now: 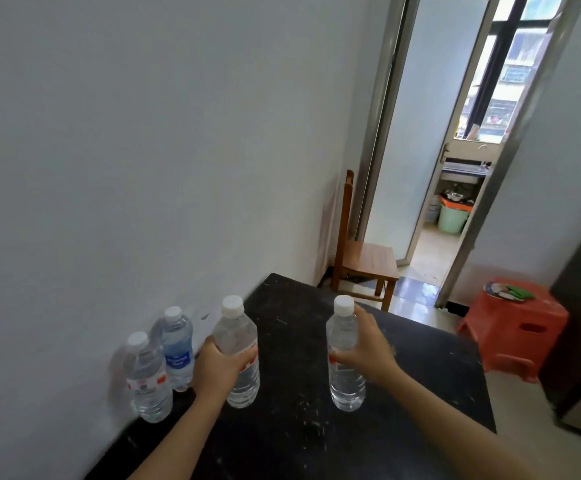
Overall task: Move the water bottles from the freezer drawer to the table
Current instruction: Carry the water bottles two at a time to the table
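Black table: left hand fingers wrap left bottle, right hand wraps right bottle, both upright, caps up.

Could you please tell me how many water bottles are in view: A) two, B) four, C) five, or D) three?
B: a blue-label bottle and a red-label bottle stand by the wall; the left hand grips a third bottle, the right hand a fourth bottle.

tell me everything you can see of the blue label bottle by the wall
The blue-label bottle is clear plastic with a pale cap and a blue wrap whose white print is too blurred to read. It stands upright on the table against the white wall, behind a red-label bottle that hides its lower left. Nothing grips it.
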Tool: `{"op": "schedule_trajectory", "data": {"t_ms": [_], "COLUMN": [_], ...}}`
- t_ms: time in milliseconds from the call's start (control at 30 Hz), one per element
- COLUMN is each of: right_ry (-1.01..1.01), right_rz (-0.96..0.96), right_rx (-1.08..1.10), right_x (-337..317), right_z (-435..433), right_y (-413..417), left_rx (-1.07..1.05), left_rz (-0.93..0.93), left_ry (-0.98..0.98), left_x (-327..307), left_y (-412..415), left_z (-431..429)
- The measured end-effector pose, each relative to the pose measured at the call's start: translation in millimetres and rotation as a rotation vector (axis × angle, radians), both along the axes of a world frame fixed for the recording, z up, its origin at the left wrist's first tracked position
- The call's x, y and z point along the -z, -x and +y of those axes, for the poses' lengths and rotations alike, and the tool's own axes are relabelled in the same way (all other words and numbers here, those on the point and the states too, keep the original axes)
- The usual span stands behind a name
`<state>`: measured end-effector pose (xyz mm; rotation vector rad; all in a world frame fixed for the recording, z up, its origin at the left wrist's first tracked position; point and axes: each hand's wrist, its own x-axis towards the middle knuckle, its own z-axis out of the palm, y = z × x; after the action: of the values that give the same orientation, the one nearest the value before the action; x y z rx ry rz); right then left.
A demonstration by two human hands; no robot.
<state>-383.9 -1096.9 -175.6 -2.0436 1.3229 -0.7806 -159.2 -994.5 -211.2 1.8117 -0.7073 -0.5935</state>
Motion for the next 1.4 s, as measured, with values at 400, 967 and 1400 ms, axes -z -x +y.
{"op": "schedule_trajectory", "data": {"t_ms": [400, 967, 1400], "right_ry": [-0.117, -0.224, -0.215], "right_rz": [0.021, 0.038, -0.008], "right_rx": [-0.029, -0.195, -0.261], "right_x": [27.7, 63.4, 87.3], "right_z": [-92.1, -156.7, -145.5], "right_y": [-80.8, -232.9, -254.6], "left_rx": [-0.185, -0.460, -0.447], "left_rz": [0.062, 0.203, 0.119], "left_ry": [-0.050, -0.044, -0.022], "left_x": [25.1, 76.8, 70.1], "left_y": [-33.3, -95.1, -96.1], "left_z": [-103.0, -145.4, -147.4]}}
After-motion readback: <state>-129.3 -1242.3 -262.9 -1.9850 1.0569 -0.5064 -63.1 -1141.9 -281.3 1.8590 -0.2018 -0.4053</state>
